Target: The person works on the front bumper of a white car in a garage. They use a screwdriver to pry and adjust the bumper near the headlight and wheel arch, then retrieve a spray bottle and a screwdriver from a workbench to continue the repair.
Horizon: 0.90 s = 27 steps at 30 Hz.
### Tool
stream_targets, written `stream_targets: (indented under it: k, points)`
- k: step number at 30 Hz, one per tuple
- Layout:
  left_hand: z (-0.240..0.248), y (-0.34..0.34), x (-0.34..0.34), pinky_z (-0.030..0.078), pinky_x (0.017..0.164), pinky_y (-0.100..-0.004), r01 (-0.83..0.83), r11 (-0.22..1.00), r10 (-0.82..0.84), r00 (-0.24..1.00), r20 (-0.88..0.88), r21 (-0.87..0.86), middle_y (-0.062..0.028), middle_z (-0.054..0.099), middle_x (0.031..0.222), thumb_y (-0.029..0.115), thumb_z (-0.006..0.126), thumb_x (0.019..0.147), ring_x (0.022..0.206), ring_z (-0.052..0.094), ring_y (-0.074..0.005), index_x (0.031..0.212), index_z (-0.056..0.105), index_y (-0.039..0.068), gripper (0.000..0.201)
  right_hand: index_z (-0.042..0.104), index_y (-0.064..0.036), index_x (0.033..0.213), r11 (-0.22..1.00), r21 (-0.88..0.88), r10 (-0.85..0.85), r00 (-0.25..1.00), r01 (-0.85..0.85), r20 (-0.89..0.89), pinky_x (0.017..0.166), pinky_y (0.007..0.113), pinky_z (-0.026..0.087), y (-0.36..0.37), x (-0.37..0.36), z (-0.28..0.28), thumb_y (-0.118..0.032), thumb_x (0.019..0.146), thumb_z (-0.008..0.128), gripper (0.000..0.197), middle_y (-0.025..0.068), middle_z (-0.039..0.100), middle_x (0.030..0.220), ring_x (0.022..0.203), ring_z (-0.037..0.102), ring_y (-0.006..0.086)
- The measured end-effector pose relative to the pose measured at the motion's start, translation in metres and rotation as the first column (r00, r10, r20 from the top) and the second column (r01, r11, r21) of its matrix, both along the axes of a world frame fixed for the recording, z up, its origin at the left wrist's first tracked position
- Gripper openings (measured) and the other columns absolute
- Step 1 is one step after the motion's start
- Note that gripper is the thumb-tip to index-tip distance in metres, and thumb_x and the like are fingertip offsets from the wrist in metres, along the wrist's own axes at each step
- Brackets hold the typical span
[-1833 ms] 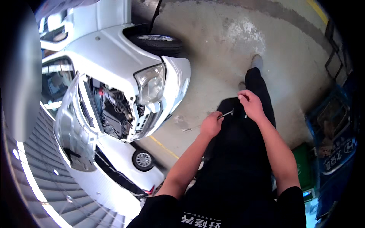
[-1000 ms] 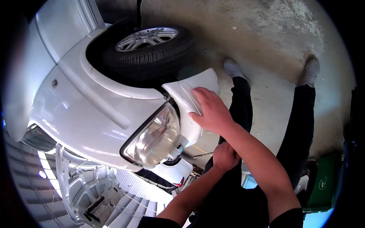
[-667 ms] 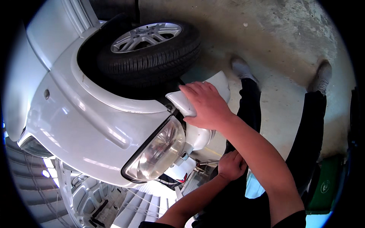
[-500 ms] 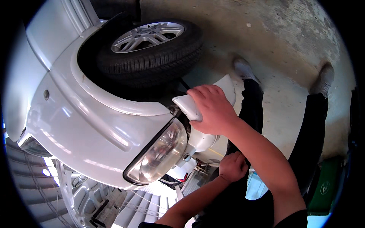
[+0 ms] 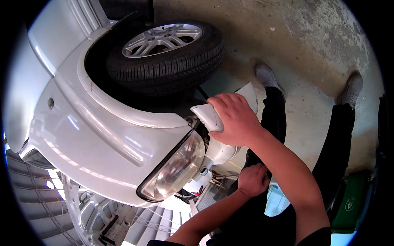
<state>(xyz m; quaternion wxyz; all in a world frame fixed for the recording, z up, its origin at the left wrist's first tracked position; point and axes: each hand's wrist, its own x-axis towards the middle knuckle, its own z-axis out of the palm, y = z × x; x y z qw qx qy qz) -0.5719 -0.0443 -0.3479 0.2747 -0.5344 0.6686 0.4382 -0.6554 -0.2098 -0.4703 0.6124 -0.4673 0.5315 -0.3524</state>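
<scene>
My right hand (image 5: pixel 236 117) is closed over the end of a white car bumper (image 5: pixel 207 117), thumb on the near side and fingers over the top. The bumper stands apart from the white fender (image 5: pixel 139 117), with a dark gap between them. Part of the bumper is hidden behind my hand and forearm. Lower down, my left hand (image 5: pixel 253 180) is closed with curled fingers beside my dark trousers; whatever it may hold is hidden. The headlight (image 5: pixel 174 166) sits in the car body to the left of both hands.
A tyre on a silver alloy wheel (image 5: pixel 164 76) sits turned outward in the wheel arch. My shoes (image 5: pixel 269 76) stand on the concrete floor (image 5: pixel 303 119). At the right is a dark green object (image 5: pixel 351 201). An engine-side hood panel (image 5: pixel 94 213) shows at lower left.
The car, wheel and bumper appear slightly farther right in the view. My right hand keeps its grip on the bumper, and my left hand stays closed.
</scene>
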Motion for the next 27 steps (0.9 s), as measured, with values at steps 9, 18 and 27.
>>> stream_targets:
  k: [9,18,27]
  points:
    - [-0.003,-0.004,-0.002,0.052,0.066,-0.0444,0.01,0.999,-0.01,1.0,0.021,0.042,-0.0117,0.064,0.088,0.019,0.07,0.077,0.077,0.064,-0.0334,0.099,0.065,0.008,0.025,0.05,-0.0084,0.136,1.0,-0.002,-0.02,0.998,0.02,0.059,0.118,0.047,0.03,0.0,0.001,-0.005,-0.029,0.069,0.085,0.078,0.0119,0.056,0.134,0.131,0.049,0.0313]
    - [-0.006,-0.011,-0.006,0.052,0.066,-0.0437,0.012,1.0,-0.012,1.0,-0.02,0.008,-0.0129,0.064,0.093,0.013,0.07,0.074,0.075,0.063,-0.0328,0.103,0.065,0.004,0.03,0.05,-0.0113,0.145,0.997,-0.002,0.08,0.96,-0.083,0.269,0.124,0.05,0.024,-0.003,-0.011,-0.016,-0.023,0.072,0.081,0.08,0.012,0.053,0.142,0.137,0.045,0.0312]
    - [-0.007,-0.011,-0.001,0.051,0.065,-0.0436,-0.02,1.0,0.02,0.999,-0.033,0.02,-0.0107,0.063,0.087,0.014,0.07,0.074,0.075,0.063,-0.0325,0.098,0.065,0.007,0.026,0.05,-0.0104,0.147,0.996,-0.006,0.082,0.956,-0.084,0.283,0.126,0.051,0.02,-0.008,-0.005,-0.007,-0.016,0.074,0.078,0.078,0.012,0.053,0.143,0.138,0.044,0.03]
